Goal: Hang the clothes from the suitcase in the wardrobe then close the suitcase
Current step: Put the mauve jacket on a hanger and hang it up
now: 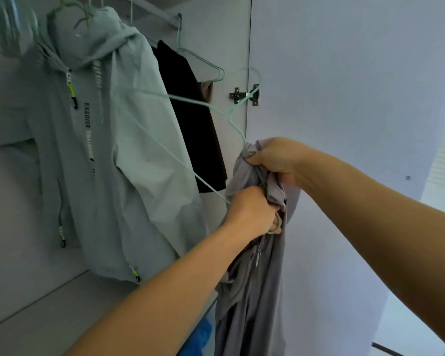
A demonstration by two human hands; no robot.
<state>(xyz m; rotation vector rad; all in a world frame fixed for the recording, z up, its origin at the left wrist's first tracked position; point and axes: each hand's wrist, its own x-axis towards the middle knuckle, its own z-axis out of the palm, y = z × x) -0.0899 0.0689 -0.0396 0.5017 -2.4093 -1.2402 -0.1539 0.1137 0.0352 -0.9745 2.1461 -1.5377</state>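
Grey cloth (pixel 249 291) is bunched in the right hand (pixel 275 158), opening it up. The left hand (pixel 252 214) grips the hanger (pixel 165 155), feeding it inside.

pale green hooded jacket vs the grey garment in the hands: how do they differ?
The pale green hooded jacket hangs on a hanger from the wardrobe rail; the grey garment is not yet hung, gripped by the left hand and right hand with a mint wire hanger. The jacket spreads out and shows printed lettering; the grey garment is bunched, with no print in view. Both have zips.
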